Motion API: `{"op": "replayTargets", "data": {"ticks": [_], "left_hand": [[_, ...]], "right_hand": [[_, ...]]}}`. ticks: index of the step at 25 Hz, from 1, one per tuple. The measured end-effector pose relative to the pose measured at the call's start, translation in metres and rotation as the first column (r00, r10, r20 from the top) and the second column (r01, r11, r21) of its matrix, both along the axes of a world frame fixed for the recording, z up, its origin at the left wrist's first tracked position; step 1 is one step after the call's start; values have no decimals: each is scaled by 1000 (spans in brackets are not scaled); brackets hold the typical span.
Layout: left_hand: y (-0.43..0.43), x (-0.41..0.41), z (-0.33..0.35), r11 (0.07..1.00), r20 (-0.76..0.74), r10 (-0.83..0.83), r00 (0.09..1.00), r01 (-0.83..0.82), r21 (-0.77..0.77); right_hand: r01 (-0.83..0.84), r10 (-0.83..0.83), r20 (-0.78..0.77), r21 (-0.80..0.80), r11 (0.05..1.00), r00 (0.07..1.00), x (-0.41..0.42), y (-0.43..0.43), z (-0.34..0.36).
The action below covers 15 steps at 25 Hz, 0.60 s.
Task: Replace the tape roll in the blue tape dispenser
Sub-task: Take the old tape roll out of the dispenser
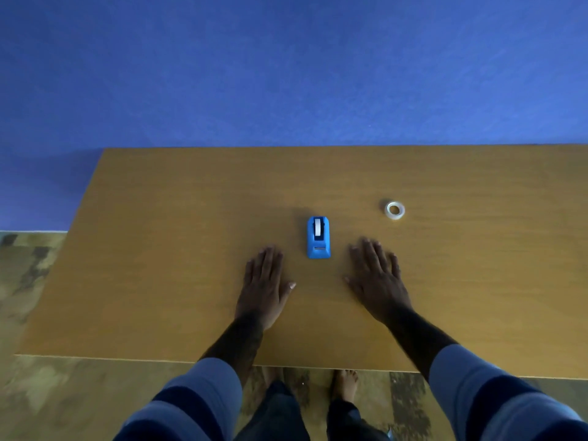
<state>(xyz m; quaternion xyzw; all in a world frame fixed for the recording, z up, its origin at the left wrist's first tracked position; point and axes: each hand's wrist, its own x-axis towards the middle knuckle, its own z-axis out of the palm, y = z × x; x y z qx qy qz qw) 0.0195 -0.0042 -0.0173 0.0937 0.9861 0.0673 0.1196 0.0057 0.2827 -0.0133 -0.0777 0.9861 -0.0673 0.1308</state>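
the left hand (265, 283) lies flat and open on the wooden table (159, 249), palm down, fingers together, holding nothing. the right hand (377, 278) is the same: spread flat, empty, fingers pointing toward twelve o'clock. between them, at about one o'clock from the left hand and eleven o'clock from the right, sits the blue tape dispenser (318, 237), upright, touching neither hand. a white strip shows in its top slot, which i take to be the old roll (318, 226) seated inside. the spare tape roll (395, 210) lies flat on the table at about one o'clock from the right hand, well apart from the dispenser.

nothing of the task looks started, so the risks lie ahead. the dispenser looks small and light; pulling the old roll up with one hand alone would likely lift or tip the whole body, so the other hand needs to pin the base. its cutter end, facing six o'clock toward the person, can nick a fingertip that grips there. the spare roll is clear and thin, so its loose end may be hard to find, and it could be seated the wrong way round, leaving the tape feeding sticky side up. whether the old roll rides on a loose core that could drop out and roll off the table i cannot tell.
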Motion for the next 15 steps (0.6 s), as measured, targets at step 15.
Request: {"op": "replayTargets", "data": {"ticks": [15], "left_hand": [[28,-94,31,832,1,26,1000,-22,555]], "right_hand": [[-39,13,-80,-337,941,997,-75,-64,61]]}}
